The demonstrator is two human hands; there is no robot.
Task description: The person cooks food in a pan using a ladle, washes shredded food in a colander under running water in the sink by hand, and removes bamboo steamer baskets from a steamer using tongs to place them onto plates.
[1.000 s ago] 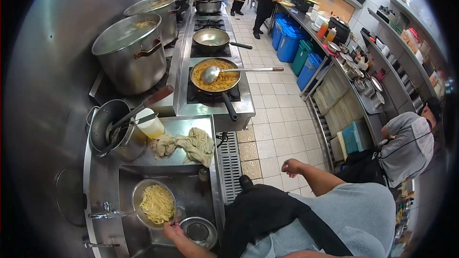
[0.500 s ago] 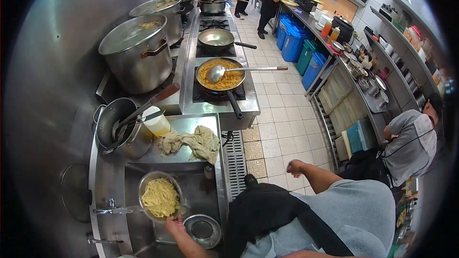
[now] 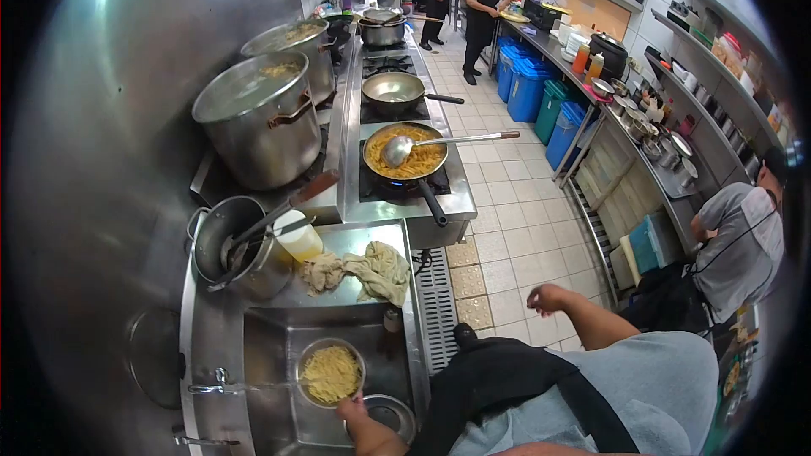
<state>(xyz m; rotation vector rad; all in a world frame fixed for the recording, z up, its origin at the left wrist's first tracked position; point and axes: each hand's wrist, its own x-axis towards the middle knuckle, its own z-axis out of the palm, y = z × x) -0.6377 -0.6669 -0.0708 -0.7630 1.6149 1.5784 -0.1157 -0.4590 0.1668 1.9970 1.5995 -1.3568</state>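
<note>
My left hand (image 3: 353, 410) grips the near rim of a round metal bowl (image 3: 361, 363) low in the sink. Short, pale yellow strips (image 3: 330, 374), resembling pasta, fill the bowl. Water runs onto them from the tap (image 3: 221, 386) at the left. Beneath and beside my left wrist lies a round metal dish (image 3: 404, 412), partly covered by the arm. Away from the sink, over the tiled floor, my right hand (image 3: 549, 298) hangs with its fingers curled and nothing visible in them.
On the sink ledge stand a deep pot (image 3: 207, 245) with long-handled tools, a white container (image 3: 297, 241) and crumpled cloths (image 3: 376, 273). Beyond, a pan (image 3: 406, 152) of saucy food holds a ladle (image 3: 397, 150). A co-worker (image 3: 737, 241) stands at right; others are farther back.
The bowl, with my left hand on it, has gone lower into the sink and slightly right. The view has shifted a little. My right hand stays off to the side.
</note>
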